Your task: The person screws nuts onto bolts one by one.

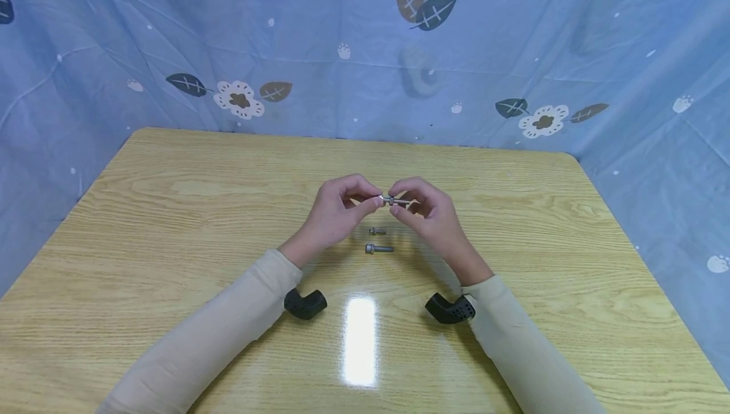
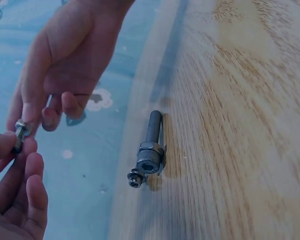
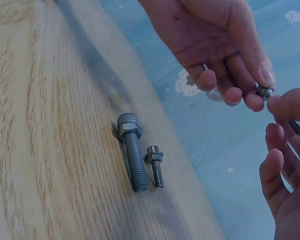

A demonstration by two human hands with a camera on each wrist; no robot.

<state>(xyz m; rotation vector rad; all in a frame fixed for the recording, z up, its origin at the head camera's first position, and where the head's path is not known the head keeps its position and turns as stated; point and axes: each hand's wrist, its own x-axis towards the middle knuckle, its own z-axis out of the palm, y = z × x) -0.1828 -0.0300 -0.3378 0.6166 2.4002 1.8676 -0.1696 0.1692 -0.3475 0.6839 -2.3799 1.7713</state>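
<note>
Above the table my two hands meet at a small metal bolt (image 1: 402, 201) lying roughly level. My left hand (image 1: 336, 211) pinches its head end between thumb and forefinger. The thumb and forefinger of my right hand (image 1: 430, 211) are at the nut (image 1: 391, 200) on the shank, and the threaded end points right, under that hand. In the right wrist view my right fingers cover the bolt's middle, with the threaded tip (image 3: 296, 127) showing. Below the hands, a larger bolt (image 3: 134, 155) and a smaller bolt (image 3: 156, 165) lie on the table, each with a nut near its head.
The wood-grain table (image 1: 171, 224) has a bright light reflection (image 1: 360, 341) near the front. A blue patterned cloth (image 1: 342, 52) hangs behind and at the sides. A black curved piece (image 1: 306, 304) sits at the left wrist, another black piece (image 1: 450, 309) at the right.
</note>
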